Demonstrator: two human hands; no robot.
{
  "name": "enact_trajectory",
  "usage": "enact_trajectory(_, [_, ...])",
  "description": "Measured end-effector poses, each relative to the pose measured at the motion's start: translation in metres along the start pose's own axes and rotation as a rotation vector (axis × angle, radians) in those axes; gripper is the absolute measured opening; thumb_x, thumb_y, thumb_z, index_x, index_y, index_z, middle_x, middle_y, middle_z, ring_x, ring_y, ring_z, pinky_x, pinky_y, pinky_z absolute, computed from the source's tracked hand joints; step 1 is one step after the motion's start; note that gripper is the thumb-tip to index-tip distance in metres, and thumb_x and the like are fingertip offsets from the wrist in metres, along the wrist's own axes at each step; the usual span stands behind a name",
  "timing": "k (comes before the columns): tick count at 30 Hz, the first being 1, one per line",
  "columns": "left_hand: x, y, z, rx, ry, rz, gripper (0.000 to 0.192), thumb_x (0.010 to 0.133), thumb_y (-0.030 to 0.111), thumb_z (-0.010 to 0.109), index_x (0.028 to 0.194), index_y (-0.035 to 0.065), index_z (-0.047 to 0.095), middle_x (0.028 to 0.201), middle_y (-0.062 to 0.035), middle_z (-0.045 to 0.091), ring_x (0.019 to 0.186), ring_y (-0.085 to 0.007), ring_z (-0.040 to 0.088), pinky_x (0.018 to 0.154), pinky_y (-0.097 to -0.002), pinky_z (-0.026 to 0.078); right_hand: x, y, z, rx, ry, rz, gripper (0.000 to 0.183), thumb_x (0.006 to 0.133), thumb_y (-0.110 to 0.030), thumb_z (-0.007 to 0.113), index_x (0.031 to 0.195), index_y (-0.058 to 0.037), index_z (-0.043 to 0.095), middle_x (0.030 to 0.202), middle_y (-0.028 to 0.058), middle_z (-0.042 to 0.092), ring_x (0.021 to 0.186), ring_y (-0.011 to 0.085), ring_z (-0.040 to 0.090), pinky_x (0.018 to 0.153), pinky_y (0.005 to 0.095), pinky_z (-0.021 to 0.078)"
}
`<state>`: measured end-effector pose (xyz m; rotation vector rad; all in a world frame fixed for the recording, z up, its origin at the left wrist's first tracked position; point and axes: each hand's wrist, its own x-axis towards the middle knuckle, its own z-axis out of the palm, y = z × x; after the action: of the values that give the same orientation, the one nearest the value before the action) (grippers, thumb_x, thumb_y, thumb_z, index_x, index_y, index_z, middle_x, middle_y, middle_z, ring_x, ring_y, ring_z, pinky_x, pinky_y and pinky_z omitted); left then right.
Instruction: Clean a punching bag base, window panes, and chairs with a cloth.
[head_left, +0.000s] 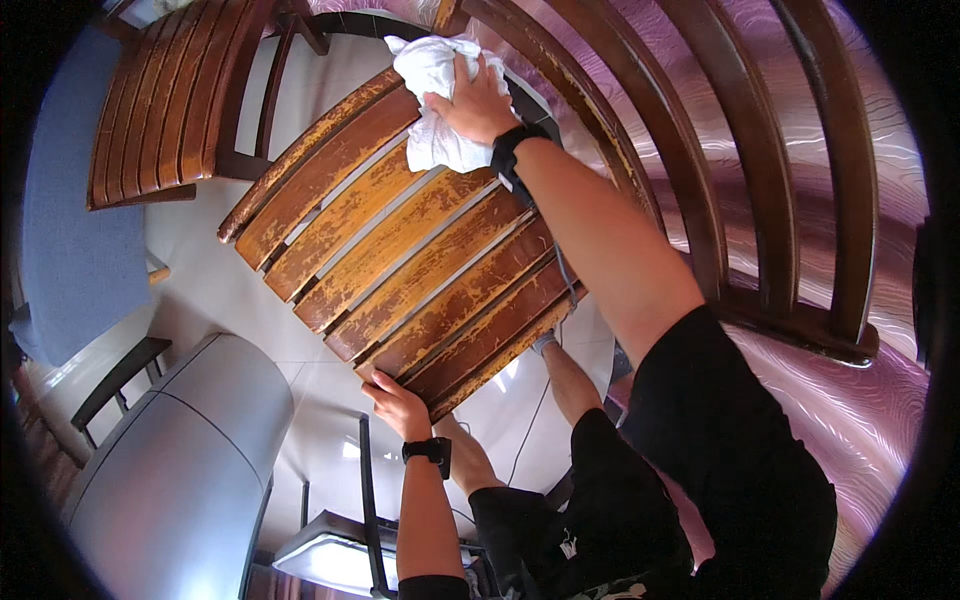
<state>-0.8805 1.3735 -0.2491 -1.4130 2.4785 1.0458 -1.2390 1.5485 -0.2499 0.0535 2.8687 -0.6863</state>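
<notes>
A wooden chair with a slatted seat (405, 247) stands before me, its brown finish worn down to yellowish wood in many places. My right hand (474, 101) lies over a crumpled white cloth (442, 142), pressing it against the far end of the slats near the chair's back. The fingers are spread on the cloth; its underside is hidden. My left hand (400, 405) grips the near corner of the slatted seat, the thumb on top and the other fingers partly out of sight at the edge. The slatted backrest (697, 142) curves up on the right.
A second slatted wooden chair (165, 105) stands at the upper left beside a blue-grey upholstered surface (82, 217). A grey rounded surface (187, 450) is at the lower left. Pink patterned curtain-like fabric (847, 405) hangs on the right. A thin cable (531, 431) crosses the tiled floor.
</notes>
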Motion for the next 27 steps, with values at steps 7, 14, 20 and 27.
enact_trajectory(7, [-0.002,-0.005,0.005,0.02,-0.032,0.009,0.051,0.097,0.043,0.028,0.101,-0.0054,0.044,0.09,-0.0383,0.053,0.084,-0.0539,0.048,0.07,-0.0556,0.037,-0.127,0.085,0.006,-0.258,0.132,-0.156,0.075,0.085,-0.046,0.052,0.134,0.0041,0.027,0.13,0.0346,0.035,0.119,0.0514,0.035,0.1,0.0551,0.0312])
enact_trajectory(14, [0.005,-0.02,-0.003,0.027,0.01,0.035,0.044,0.097,0.039,0.031,0.104,-0.0023,0.044,0.086,-0.0341,0.057,0.08,-0.0517,0.053,0.063,-0.0553,0.039,-0.292,0.046,-0.018,-0.347,-0.245,-0.115,0.074,0.074,-0.03,0.068,0.13,0.0036,0.034,0.135,0.0377,0.023,0.127,0.0504,0.023,0.106,0.0558,0.0141])
enact_trajectory(20, [0.006,-0.018,-0.005,-0.031,-0.048,-0.084,0.042,0.094,0.04,0.042,0.101,0.0005,0.053,0.085,-0.0282,0.061,0.081,-0.0464,0.057,0.066,-0.0498,0.043,-0.241,0.009,0.015,-0.224,-0.277,-0.451,0.068,0.077,-0.032,0.066,0.131,-0.0008,0.039,0.144,0.031,0.012,0.132,0.0467,0.015,0.108,0.0529,0.0123])
enact_trajectory(27, [0.025,-0.046,-0.056,-0.467,-0.454,-0.223,0.038,0.087,0.02,0.061,0.116,-0.004,0.055,0.102,-0.0133,0.064,0.092,-0.0144,0.057,0.079,-0.0272,0.045,-0.103,-0.136,0.088,-0.184,0.013,-0.75,0.068,0.079,-0.03,0.064,0.137,-0.0113,0.034,0.149,0.0169,0.012,0.135,0.0377,0.016,0.107,0.0571,0.0126])
